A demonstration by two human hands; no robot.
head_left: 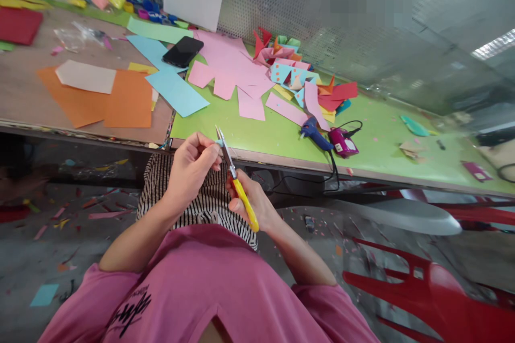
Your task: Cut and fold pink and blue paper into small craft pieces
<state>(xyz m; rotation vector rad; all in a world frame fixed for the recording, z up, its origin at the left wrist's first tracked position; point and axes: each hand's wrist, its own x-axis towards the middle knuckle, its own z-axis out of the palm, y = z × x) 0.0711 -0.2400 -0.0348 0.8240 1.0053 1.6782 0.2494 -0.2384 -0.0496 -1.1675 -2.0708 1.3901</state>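
Yellow-handled scissors (244,202) are held in my right hand (255,198), its fingers wrapped round the handles. Their metal blades point up and away from me, beside the fingertips of my left hand (193,163). That hand pinches a small light-blue paper piece (219,142), mostly hidden by the fingers and the blades. Whether the blades touch the paper I cannot tell. Both hands are over my lap, at the table's front edge. Beyond them lie a light-blue paper sheet (177,92) and pink paper (233,64) with notches cut in its edge.
A blue glue gun (316,134) and a purple box with a cable (343,143) lie to the right. A black phone (183,52) rests on paper at the back. Orange paper (129,99) is on the left. A red chair (438,295) stands at lower right.
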